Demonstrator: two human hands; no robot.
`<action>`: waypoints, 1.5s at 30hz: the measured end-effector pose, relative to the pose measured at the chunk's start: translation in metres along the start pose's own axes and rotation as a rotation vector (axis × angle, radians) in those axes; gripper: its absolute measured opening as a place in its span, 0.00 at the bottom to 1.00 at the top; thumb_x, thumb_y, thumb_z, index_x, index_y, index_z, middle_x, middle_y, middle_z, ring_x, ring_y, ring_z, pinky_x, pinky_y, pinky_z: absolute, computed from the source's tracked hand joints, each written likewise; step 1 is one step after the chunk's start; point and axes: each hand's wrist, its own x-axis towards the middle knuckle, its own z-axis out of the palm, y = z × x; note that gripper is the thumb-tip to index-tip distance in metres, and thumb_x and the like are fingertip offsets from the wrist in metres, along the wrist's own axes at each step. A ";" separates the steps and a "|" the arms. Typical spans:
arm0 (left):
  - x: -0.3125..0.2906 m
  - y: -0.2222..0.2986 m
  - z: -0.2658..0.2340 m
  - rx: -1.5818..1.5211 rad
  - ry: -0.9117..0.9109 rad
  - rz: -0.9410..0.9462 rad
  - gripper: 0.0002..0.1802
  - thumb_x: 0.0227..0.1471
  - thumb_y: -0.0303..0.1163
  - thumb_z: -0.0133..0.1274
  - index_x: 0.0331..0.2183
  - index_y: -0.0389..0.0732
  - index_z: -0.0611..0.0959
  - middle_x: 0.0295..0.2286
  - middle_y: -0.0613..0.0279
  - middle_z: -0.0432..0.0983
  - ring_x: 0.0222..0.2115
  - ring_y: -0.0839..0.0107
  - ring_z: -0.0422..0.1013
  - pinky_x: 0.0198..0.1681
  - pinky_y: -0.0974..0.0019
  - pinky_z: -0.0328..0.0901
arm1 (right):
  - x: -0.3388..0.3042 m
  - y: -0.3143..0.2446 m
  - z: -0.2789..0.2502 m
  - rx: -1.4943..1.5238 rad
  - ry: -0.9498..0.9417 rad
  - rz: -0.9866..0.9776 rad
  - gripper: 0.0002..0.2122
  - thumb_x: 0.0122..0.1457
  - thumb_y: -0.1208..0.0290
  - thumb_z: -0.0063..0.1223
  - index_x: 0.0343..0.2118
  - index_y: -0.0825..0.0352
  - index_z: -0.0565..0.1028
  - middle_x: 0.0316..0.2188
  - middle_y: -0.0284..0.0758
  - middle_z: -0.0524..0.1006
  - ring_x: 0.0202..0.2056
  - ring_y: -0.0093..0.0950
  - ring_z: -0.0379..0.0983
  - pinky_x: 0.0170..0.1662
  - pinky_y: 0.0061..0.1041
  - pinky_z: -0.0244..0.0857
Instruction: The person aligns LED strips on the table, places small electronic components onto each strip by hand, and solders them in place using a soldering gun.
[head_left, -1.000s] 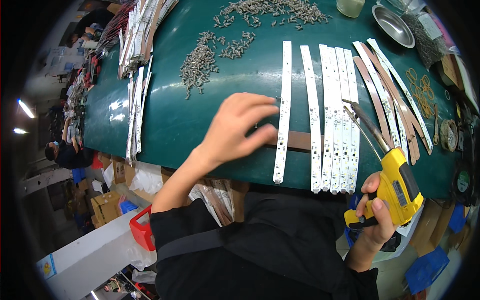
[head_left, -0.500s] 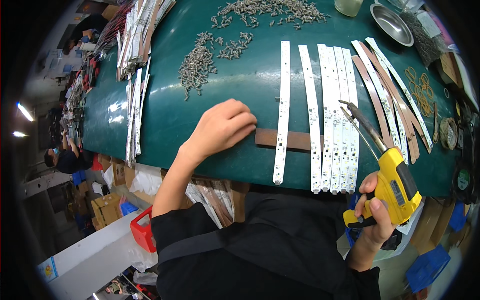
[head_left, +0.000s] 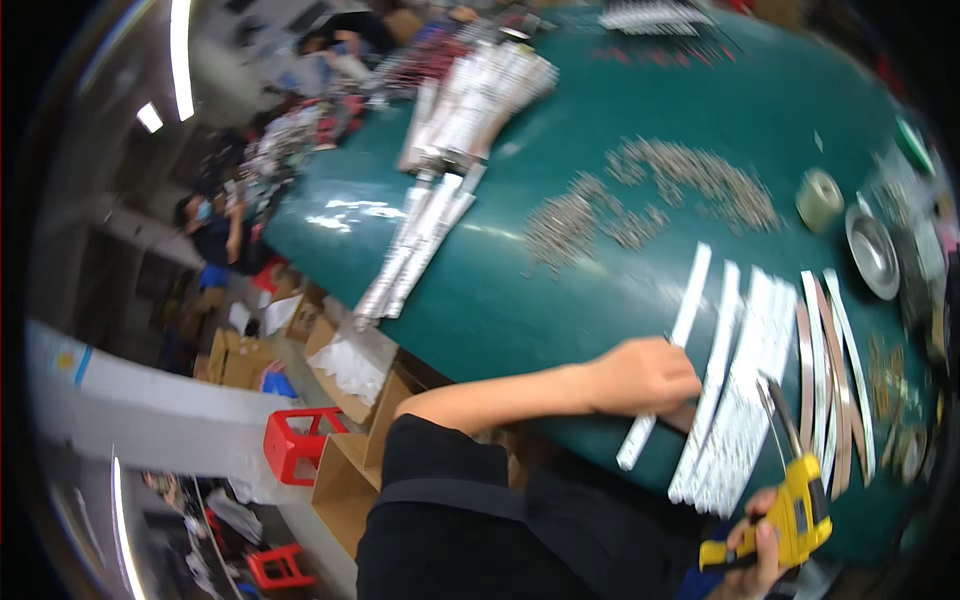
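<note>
My left hand (head_left: 645, 376) lies over the middle of the leftmost white LED strip (head_left: 692, 295), hiding that part of it. Its fingers are curled closed, and what is in them, if anything, is hidden and blurred. Gripped in my right hand (head_left: 757, 545) is a yellow soldering gun (head_left: 800, 515), its tip pointing up toward a close-set row of white LED strips (head_left: 757, 385). Part of a brown wooden bar (head_left: 681, 417) shows beside my left hand, under the strips.
Small metal screw-like parts (head_left: 565, 225) lie in heaps beyond my hands. Bundled strips (head_left: 470, 100) are at the far left. A metal bowl (head_left: 872, 252), a pale roll (head_left: 820, 200) and rubber bands (head_left: 888, 375) sit on the right. Red stools (head_left: 297, 445) stand on the floor; a co-worker (head_left: 215, 230) is farther off.
The view has swung left and blurred. My left hand has moved right, from beside the wooden bar onto the leftmost strip. My right hand still holds the soldering gun.
</note>
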 end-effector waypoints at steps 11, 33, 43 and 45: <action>-0.023 -0.023 -0.017 -0.162 -0.058 0.183 0.05 0.48 0.27 0.54 0.31 0.40 0.77 0.29 0.63 0.73 0.31 0.64 0.71 0.34 0.63 0.66 | 0.008 0.005 -0.012 0.204 -0.166 -0.023 0.20 0.54 0.85 0.49 0.51 0.73 0.63 0.38 0.44 0.72 0.26 0.26 0.72 0.28 0.20 0.71; -0.060 -0.043 -0.067 -0.144 -0.008 0.039 0.06 0.48 0.23 0.55 0.32 0.39 0.78 0.36 0.60 0.76 0.38 0.61 0.73 0.37 0.62 0.70 | 0.008 -0.002 0.001 0.160 -0.184 -0.039 0.17 0.53 0.85 0.51 0.47 0.72 0.67 0.33 0.41 0.75 0.21 0.23 0.71 0.24 0.17 0.69; -0.019 0.005 -0.036 -0.511 0.182 -0.372 0.04 0.47 0.24 0.54 0.30 0.38 0.77 0.27 0.63 0.72 0.28 0.70 0.70 0.33 0.68 0.65 | 0.006 0.000 0.004 0.208 -0.173 -0.001 0.18 0.54 0.85 0.49 0.48 0.72 0.65 0.35 0.42 0.73 0.21 0.24 0.69 0.24 0.18 0.69; -0.014 0.011 -0.030 -0.612 0.181 -0.453 0.04 0.47 0.25 0.52 0.30 0.37 0.77 0.26 0.63 0.72 0.27 0.73 0.70 0.32 0.70 0.65 | 0.005 0.001 0.004 0.225 -0.165 0.015 0.18 0.53 0.85 0.49 0.48 0.72 0.65 0.35 0.42 0.73 0.22 0.24 0.70 0.24 0.18 0.69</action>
